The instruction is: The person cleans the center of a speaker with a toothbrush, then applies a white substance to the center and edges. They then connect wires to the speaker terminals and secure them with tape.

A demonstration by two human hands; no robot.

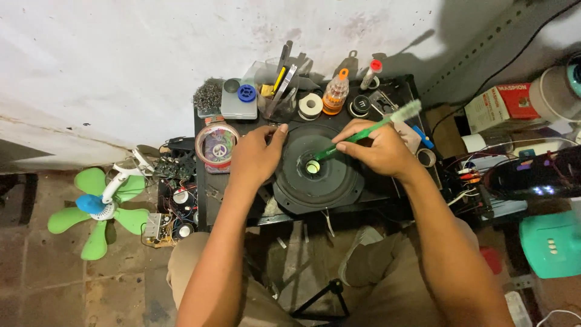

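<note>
Speaker lies flat on the small black table | left hand spread on its rim, holding it down | right hand closed around green toothbrush, handle tip at the middle hole | best to press softly and keep the speaker from sliding.

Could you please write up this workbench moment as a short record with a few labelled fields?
Left hand: left hand rests on the rim of the black speaker, steadying it.
Right hand: right hand holds a green toothbrush, handle end down at the speaker's centre, bristles up.
Surface: small black table against a white wall.
Nearby: round clear container, orange-capped bottle, green fan on the floor.
</note>
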